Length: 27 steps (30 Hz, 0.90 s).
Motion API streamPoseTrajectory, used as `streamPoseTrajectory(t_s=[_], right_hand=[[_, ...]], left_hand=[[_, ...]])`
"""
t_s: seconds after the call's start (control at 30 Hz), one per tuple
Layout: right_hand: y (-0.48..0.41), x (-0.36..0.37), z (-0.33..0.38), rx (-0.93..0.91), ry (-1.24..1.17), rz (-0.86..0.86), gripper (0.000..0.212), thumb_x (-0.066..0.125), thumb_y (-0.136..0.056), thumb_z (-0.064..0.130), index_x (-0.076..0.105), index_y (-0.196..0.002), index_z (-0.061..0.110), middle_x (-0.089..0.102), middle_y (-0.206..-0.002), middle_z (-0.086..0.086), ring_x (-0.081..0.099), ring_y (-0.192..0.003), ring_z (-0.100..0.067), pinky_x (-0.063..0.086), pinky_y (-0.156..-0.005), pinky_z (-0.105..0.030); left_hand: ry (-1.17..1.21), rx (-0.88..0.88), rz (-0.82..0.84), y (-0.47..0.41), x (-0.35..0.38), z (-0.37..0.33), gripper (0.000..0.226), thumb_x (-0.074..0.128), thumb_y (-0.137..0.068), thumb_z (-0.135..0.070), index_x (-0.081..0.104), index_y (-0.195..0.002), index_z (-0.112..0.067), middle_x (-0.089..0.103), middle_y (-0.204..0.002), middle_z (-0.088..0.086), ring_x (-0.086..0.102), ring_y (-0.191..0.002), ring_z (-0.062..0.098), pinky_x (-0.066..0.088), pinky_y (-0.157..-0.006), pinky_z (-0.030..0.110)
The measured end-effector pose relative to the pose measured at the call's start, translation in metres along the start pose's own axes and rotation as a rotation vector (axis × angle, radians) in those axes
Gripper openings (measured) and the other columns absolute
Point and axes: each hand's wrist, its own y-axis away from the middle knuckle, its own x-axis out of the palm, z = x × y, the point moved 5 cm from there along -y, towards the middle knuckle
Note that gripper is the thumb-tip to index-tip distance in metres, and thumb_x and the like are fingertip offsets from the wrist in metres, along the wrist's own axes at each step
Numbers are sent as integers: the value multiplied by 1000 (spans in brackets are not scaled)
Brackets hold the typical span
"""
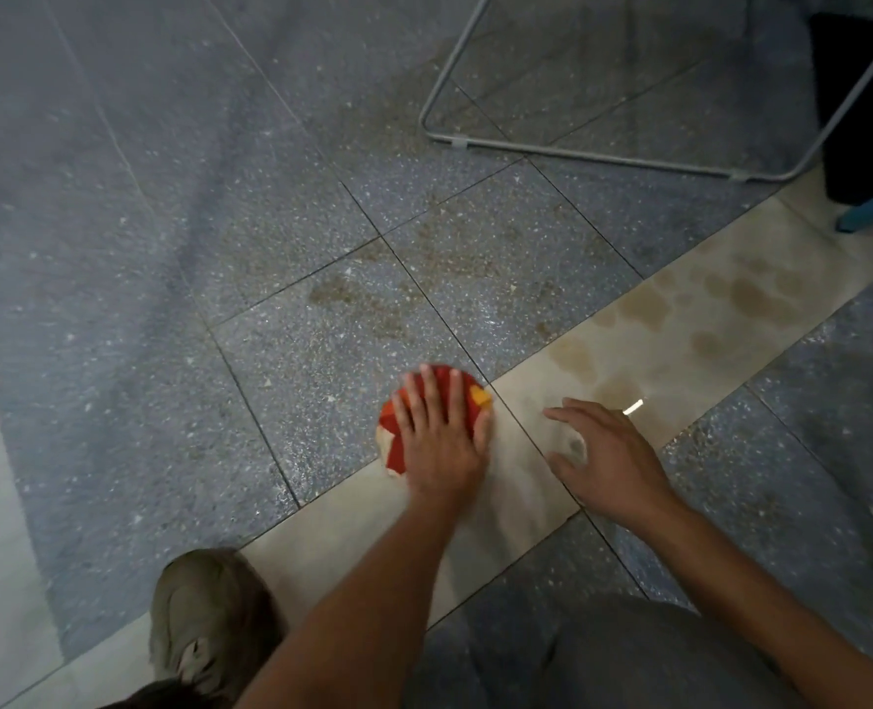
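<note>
The left hand [439, 437] lies flat on a red and orange cloth [478, 396], fingers straight and spread, pressing it to the floor [168, 299] where a grey tile meets the pale strip [526, 493]. The right hand [608, 452] hovers just to its right, fingers loosely spread, holding nothing. Brown stains [644, 304] lie farther off to the right (some on the strip, more on grey tile), so firm, even palm pressure would serve best — overlapping sweeps through them, not dabs.

Left hand [437, 442] pressed flat, right hand [608, 452] loosely spread.
</note>
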Motion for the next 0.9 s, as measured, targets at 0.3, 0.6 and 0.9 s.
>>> streamPoseTrajectory(t_s=[0.3, 0.6, 0.9], right_hand=[[-68, 8, 84, -175, 284, 256, 77, 72, -86, 47, 40, -154, 28, 38, -160, 1, 35, -145, -24, 35, -117, -36], [-118, 20, 129, 41, 488, 386, 106, 82, -78, 55, 27, -156, 9, 32, -157, -20, 37, -142, -37, 41, -114, -49], [-144, 30, 146, 86, 433, 278, 120, 82, -81, 49, 4, -162, 5, 1, -168, -26, 9, -155, -43, 30, -122, -51]], left_hand=[[-142, 579, 83, 88, 4, 103, 71, 39, -106, -72, 26, -169, -42, 15, -181, 0, 11, -168, 27, 20, -130, 60], [29, -309, 44, -55, -42, 141, 75, 16, -110, -64, 3, -173, -25, -6, -180, 19, -9, -165, 44, -1, -132, 66], [-114, 432, 66, 13, -20, 156, 74, 39, -106, -73, 23, -170, -41, 11, -181, -3, 12, -168, 26, 11, -133, 55]])
